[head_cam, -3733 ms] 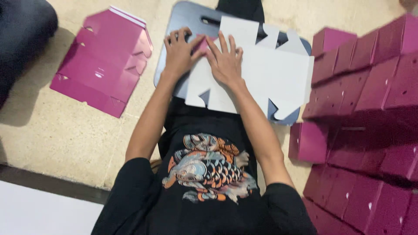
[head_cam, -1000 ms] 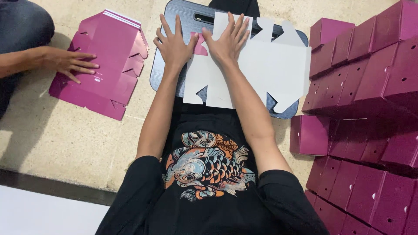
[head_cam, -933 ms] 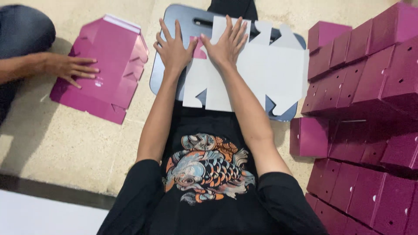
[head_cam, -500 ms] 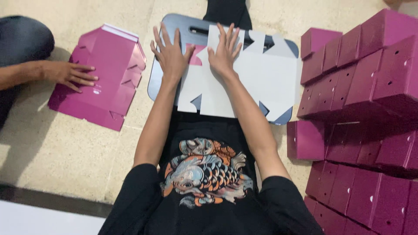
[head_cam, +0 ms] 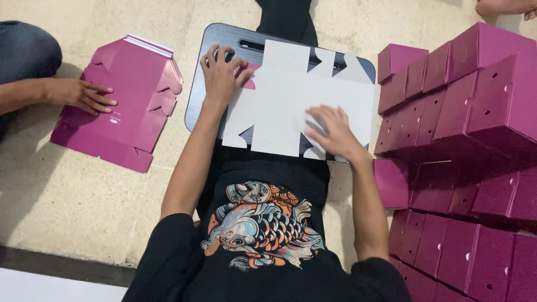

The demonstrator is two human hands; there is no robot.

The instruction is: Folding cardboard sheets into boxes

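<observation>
On a grey lap board (head_cam: 207,72), left hand (head_cam: 221,75) and right hand (head_cam: 334,134) press spread-fingered on white box cardboard (head_cam: 285,92).

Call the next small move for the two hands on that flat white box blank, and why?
Probably fold up the near-right flap: the right hand lies flat on that corner of the white box blank, the left hand pins its far-left edge on the grey lap board, and no panel is raised.
</observation>
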